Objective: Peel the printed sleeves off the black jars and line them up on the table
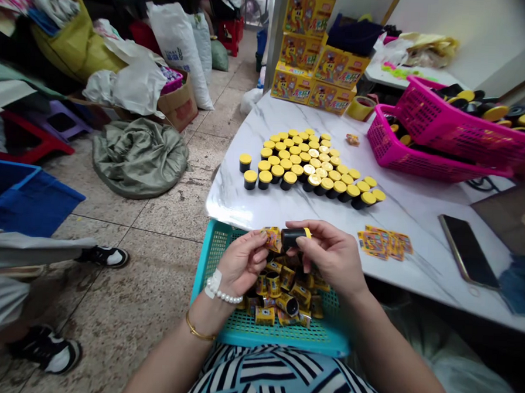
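Note:
My left hand [246, 257] pinches a small yellow printed wrapper sleeve [272, 238] above the basket. Right beside it, my right hand [327, 253] grips a black cup with a yellow lid [292, 238], tipped on its side with its base toward the sleeve. Whether the two touch is hard to tell. Under both hands sits a turquoise basket [281, 336] with several black cups in yellow printed sleeves [288, 303]. On the marble-look table [244, 210] stand several bare black cups with yellow lids [288, 180]. Flat printed sleeves [385, 243] lie right of my right hand.
A phone [468, 248] lies at the table's right. Pink baskets [460, 127] of black and yellow parts are stacked behind it. Printed yellow boxes [303, 52] and a tape roll [360, 108] stand at the back. At left are a green sack [139, 155] and a person's shoe [105, 256].

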Tool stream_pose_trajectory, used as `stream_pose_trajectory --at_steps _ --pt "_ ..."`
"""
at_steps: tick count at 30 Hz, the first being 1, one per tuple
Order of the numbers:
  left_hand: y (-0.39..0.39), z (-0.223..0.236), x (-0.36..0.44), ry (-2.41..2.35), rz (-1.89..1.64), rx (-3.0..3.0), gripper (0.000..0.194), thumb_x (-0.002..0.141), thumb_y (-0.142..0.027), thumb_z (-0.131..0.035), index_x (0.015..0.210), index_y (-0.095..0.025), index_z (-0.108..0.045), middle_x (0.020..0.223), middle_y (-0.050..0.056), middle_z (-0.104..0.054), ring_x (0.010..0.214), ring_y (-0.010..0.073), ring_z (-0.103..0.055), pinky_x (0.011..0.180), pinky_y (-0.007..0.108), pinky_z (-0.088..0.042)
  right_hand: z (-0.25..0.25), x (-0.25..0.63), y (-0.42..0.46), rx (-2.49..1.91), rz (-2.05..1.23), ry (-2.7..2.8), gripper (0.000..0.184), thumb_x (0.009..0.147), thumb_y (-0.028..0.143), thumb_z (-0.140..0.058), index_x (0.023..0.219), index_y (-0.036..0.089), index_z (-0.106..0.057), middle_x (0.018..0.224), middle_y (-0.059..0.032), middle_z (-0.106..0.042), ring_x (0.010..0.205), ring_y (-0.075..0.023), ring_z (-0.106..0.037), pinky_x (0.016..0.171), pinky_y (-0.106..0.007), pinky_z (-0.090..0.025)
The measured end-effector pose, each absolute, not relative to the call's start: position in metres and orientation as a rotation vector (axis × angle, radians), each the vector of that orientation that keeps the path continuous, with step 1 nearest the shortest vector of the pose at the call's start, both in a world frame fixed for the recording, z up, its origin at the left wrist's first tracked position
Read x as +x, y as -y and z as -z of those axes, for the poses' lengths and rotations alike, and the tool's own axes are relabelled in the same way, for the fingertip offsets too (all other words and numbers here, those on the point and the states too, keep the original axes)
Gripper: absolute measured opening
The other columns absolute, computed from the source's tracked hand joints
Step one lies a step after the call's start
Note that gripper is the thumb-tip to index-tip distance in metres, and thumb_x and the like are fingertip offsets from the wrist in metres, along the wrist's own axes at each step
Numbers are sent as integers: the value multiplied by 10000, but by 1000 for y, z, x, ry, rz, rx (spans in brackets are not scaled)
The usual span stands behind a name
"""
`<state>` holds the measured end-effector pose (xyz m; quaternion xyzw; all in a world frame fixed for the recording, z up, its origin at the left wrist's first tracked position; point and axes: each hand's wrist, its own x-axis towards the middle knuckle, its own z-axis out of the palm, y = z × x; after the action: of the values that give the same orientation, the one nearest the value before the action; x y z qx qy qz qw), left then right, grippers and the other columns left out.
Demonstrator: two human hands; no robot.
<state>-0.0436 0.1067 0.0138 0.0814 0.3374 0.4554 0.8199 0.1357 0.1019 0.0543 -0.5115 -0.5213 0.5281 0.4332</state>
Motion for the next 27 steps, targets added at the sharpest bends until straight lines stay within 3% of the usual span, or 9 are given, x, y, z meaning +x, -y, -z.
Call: stream_pose_trajectory --at_steps 4,7,13,18,21,24,27 --pt "-107 -14 -38 -706 -973 166 273 679 -214 -842 845 -87 -666 657 -43 -557 408 -27 -329 332 90 -168 -54 138 -101 -1201 -1364 1277 302 825 379 -734 1083 223 -726 672 -41 -729 574 -177 -690 329 -196 -471" --pt "-107 -14 -35 -685 -987 142 249 681 -194 -833 833 -92 -665 656 -44 -559 411 -25 -334 328 90 -171 -53 137 -101 -1254 -1381 1276 303 810 378 -750 1065 216 -721 620 -32 -709 573 -190 -697 317 -192 -464" --pt "-105 -11 -35 -634 -998 52 185 692 -153 -794 782 -98 -643 721 -24 -617 402 -25 -337 324 99 -198 -55 137 -99 -1454 -1276 1334 310 833 425 -699 1040 194 -689 637 -32 -733 370 -111 -559 314 -203 -435" --pt "-105 -13 -33 -648 -1016 123 209 695 -212 -803 745 -112 -626 634 -34 -587 387 -10 -326 329 117 -188 -60 136 -96 -1457 -847 1746 194 826 316 -693 997 226 -685 462 64 -590 360 -93 -489 389 -214 -400" --pt "-106 -17 -34 -705 -1052 226 255 668 -252 -834 752 -115 -637 574 -50 -549 378 -6 -317 336 128 -173 -57 135 -98 -1393 -719 1838 182 829 294 -684 997 225 -667 588 37 -649 446 -101 -541 458 -230 -447" --pt "-104 -18 -37 -827 -1097 339 295 654 -301 -852 778 -121 -653 550 -45 -552 399 7 -353 350 131 -158 -48 136 -101 -1302 -843 1755 192 835 300 -696 1005 219 -660 855 -32 -740 661 -139 -664 619 -265 -540" --pt "-100 -16 -41 -920 -1059 439 317 667 -364 -845 771 -139 -647 496 -52 -525 399 25 -368 360 141 -154 -40 137 -102 -1249 -994 1570 180 839 325 -709 972 211 -667 896 -44 -748 752 -160 -690 693 -287 -568"
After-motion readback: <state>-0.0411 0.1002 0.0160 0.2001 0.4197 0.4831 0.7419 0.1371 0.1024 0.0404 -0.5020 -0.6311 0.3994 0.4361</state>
